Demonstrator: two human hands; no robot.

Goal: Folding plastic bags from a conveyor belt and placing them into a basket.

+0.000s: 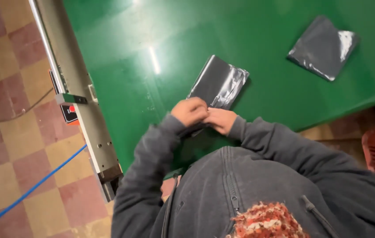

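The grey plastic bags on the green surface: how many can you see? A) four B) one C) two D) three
C, because one grey plastic bag lies at the person's hands, the left hand and right hand both at its near edge, and a second grey bag lies apart, farther off on the green surface.

A dark grey zip-up hoodie (258, 185) with drawstrings is worn; long sleeves (147, 167) are seen lower in frame.
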